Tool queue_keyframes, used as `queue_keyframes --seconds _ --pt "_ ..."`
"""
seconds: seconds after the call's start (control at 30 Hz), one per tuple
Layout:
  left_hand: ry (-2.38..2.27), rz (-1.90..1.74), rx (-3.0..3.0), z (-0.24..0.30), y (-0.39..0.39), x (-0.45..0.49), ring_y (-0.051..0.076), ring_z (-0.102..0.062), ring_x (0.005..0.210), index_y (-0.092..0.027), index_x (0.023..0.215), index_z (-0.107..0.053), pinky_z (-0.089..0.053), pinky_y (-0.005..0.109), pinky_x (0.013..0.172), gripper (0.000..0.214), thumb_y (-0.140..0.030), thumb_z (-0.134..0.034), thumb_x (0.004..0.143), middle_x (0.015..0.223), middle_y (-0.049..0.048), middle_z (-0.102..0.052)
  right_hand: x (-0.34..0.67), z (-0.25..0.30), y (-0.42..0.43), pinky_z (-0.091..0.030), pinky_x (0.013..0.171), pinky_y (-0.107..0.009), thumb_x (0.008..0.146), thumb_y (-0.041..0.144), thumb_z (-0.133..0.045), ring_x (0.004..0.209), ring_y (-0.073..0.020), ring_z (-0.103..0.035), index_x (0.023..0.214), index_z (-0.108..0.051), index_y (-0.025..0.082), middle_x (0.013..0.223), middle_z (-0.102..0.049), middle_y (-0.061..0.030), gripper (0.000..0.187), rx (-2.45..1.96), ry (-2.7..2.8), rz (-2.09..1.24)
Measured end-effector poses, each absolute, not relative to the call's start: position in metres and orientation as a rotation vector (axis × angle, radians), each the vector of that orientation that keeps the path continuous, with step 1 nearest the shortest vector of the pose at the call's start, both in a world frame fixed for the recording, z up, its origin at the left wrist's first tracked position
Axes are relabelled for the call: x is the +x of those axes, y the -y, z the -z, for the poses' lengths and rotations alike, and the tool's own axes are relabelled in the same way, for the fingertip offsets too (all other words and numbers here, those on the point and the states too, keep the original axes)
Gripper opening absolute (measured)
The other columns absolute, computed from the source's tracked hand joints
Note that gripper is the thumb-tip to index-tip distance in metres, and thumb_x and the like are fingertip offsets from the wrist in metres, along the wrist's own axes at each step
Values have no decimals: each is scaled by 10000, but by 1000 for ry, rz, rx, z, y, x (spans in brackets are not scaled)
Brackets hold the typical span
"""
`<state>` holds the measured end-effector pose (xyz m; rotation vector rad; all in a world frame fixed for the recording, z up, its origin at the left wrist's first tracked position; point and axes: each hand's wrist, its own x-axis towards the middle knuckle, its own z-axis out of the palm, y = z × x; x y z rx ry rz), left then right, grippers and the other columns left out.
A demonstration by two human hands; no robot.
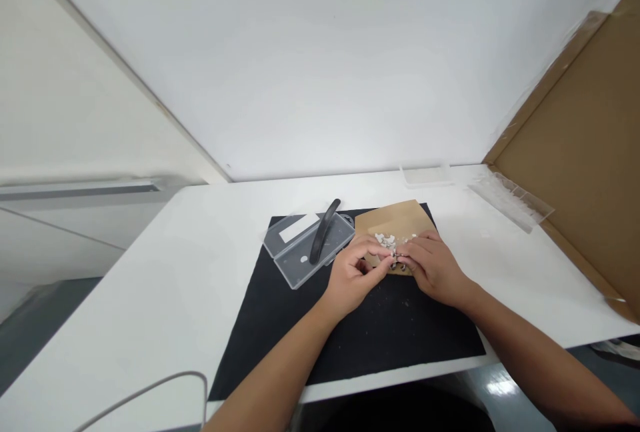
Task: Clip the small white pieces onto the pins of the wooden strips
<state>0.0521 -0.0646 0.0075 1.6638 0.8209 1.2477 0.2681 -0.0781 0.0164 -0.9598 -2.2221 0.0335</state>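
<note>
My left hand (353, 275) and my right hand (437, 267) meet over a brown paper sheet (397, 215). Between their fingertips is a small shiny metal piece (395, 256), too small to name its kind. The left thumb and index finger pinch at its left end, while the right fingers close round its other side. Just behind the fingertips lie several small white bits (384, 240) on the paper. A few shiny round bits (403, 268) show beneath the hands. Left of my left hand, a clear plastic case (295, 275) lies open, with a black curved bar (324, 235) across it.
A black mat (370, 339) under the work carries scattered crumbs. On the white table (165, 292) stand a clear shallow tray (426, 177) and a clear divided box (510, 200). Cardboard (580, 145) borders the right side; a grey cable (150, 385) curves at front left.
</note>
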Motion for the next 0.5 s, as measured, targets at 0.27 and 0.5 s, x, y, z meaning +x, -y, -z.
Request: queue_keyframes --seconds 0.27,0.5 --pt "-880 -1308 1767 -8 64 52 165 -628 770 -221 1000 -847 -438 209 486 142 -330 -780 940 880 85 -697 268 -15 77 -406 813 -347 1106 201 -480 723 -177 -628 1061 -645 199 866 -743 -30 171 -950 2217 24" --pt "-865 -1413 1928 -15 64 51 167 -616 741 -228 960 -838 -477 252 560 90 -282 -768 946 808 62 -714 268 -15 77 -404 809 -353 1103 207 -499 740 -173 -638 1086 -666 199 883 -757 -32 168 -954 2210 54"
